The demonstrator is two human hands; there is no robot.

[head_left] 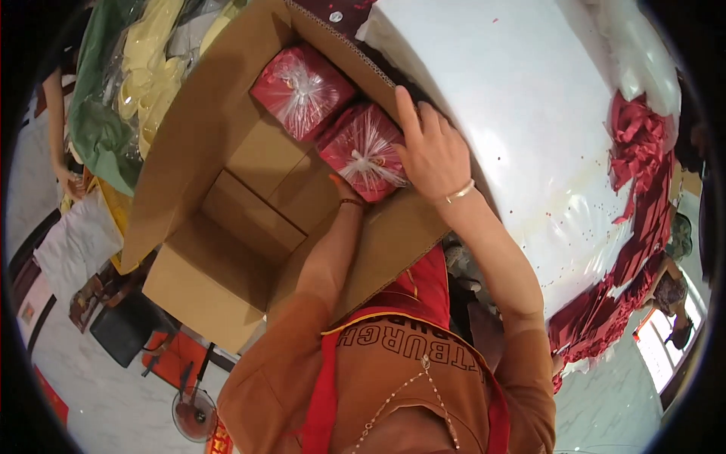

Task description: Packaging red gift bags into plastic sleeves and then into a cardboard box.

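Observation:
A large open cardboard box (175,136) stands in front of me. In its far right part sit two red packages, each wrapped in clear plastic gathered at the top. The farther package (302,91) lies against the walls, and the nearer package (367,155) sits beside it. My left hand (345,189) reaches inside under the nearer package's near side, its fingers mostly hidden by it. My right hand (437,155) is hooked over the box's right edge, its thumb on the inner side close to the package's corner.
A white plastic-covered surface (522,113) lies right of the box, with crumpled red material (639,144) along its far edge. Yellow plastic-wrapped items (151,72) and green cloth (102,121) lie to the left. Beyond are another person's arm (57,121), a black stool (128,333) and a fan (194,415).

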